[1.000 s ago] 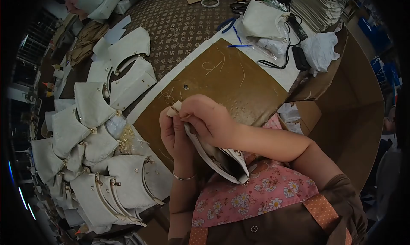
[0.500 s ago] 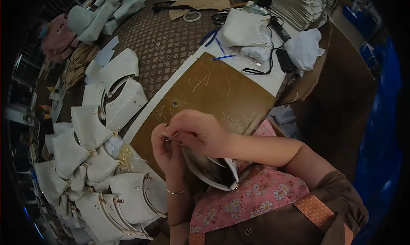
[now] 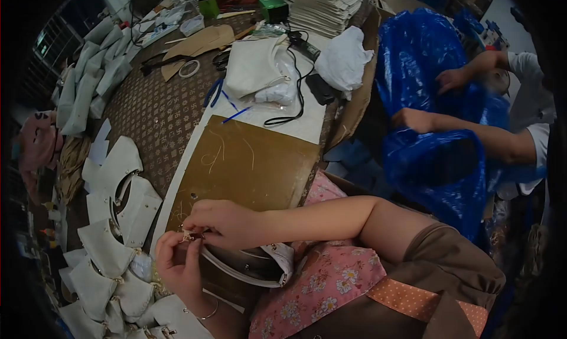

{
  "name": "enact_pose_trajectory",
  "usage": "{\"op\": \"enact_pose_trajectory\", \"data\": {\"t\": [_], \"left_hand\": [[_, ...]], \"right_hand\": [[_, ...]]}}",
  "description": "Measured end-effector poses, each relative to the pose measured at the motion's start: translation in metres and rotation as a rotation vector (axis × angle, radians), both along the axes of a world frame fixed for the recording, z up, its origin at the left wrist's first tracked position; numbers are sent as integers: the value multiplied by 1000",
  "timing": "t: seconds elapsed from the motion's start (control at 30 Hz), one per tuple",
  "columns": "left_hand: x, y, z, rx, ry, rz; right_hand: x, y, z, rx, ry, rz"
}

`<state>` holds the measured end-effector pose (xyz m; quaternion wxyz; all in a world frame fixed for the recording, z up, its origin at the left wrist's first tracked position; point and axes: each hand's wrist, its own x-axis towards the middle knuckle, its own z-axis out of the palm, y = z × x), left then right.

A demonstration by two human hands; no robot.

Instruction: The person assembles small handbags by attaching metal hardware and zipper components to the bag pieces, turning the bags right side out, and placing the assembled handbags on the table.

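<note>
Left hand and right hand meet in a fine pinch at one end of a white bag.
Far left, other pale bags lie overlapping on the worktop. The left hand grips the held bag's end narrowly between thumb and fingers, and would serve best as the steady side. A pale piece at the fingertips is too small to make out. The right hand, curled, pinches the same spot; small, even pressure seems wiser than tugging. Beyond, loose threads on the brown mat are best kept out of the pinch. The bag's mouth gapes below the right forearm, near the floral apron, which could brace it. Farther right, another person's hands hold blue plastic, well apart.
</note>
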<state>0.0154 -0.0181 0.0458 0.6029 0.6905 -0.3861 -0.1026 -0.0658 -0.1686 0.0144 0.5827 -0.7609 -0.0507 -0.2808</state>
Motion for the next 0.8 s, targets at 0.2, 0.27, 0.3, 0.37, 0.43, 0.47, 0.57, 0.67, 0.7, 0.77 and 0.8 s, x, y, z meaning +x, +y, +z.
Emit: {"op": "enact_pose_trajectory", "data": {"t": [0.2, 0.27, 0.3, 0.37, 0.43, 0.47, 0.57, 0.67, 0.7, 0.77, 0.8], "left_hand": [[5, 6, -11, 53, 14, 30], [5, 6, -15, 81, -3, 34], [4, 5, -17, 82, -86, 34], [3, 2, -17, 84, -172, 24], [-1, -1, -14, 88, -187, 29], [-1, -2, -16, 93, -188, 26], [-2, -7, -28, 71, -315, 92], [-9, -12, -33, 31, -362, 175], [-9, -13, -33, 9, -390, 183], [-9, -17, -32, -6, -423, 204], [-12, -18, -30, 9, -436, 215]], "right_hand": [[5, 3, -12, 4, -121, -78], [6, 4, -13, 45, -109, -64], [6, 5, -13, 101, -104, -51], [6, 4, -12, 158, -102, -46], [7, 3, -12, 202, -18, -5], [7, 3, -13, 207, -20, -8], [7, 1, -16, 136, -125, -33], [5, 2, -18, 159, -121, -35], [5, 2, -20, 137, -154, -53], [6, -2, -18, 121, -190, -57], [4, -3, -18, 110, -179, -61]]}}
